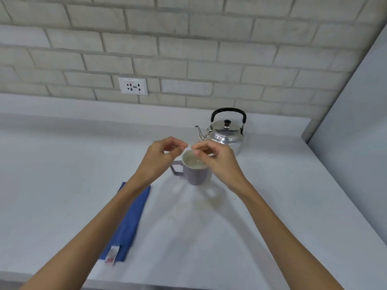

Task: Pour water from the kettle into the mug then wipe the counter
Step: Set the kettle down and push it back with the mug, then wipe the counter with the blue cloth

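A shiny steel kettle (227, 131) with a black handle stands upright at the back of the white counter (62, 174), spout pointing left. In front of it sits a grey-purple mug (193, 173), handle to the left, with liquid inside. My left hand (160, 159) hovers over the mug's left side, fingers loosely curled and holding nothing. Over the mug's right rim my right hand (216, 161) is held the same way, fingertips nearly meeting the left's. A folded blue cloth (130, 225) with a white tag lies on the counter, partly under my left forearm.
A brick-pattern wall with a white power socket (133, 86) runs behind the counter. A grey panel (356, 132) closes off the right side. A faint wet patch (209, 197) lies just in front of the mug. The counter's front edge runs along the bottom.
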